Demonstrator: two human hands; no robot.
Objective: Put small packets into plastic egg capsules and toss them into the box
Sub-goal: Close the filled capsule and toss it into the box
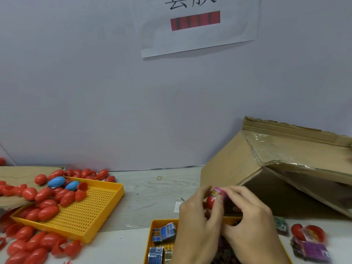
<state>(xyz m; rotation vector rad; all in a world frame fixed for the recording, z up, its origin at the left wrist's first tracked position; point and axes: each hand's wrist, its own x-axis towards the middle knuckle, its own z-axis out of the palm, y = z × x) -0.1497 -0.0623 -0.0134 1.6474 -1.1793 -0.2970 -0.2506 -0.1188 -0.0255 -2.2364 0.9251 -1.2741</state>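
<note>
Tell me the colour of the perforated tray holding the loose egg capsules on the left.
Yellow-orange, clearest in the head view: the perforated tray.

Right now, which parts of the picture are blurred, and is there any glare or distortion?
Head view: the red capsule halves and purple packets at lower right are smeared by motion blur; the clear tape on the brown cardboard box shows glare; the wide-angle lens bends the table edge; the yellow perforated tray is fairly sharp.
</note>
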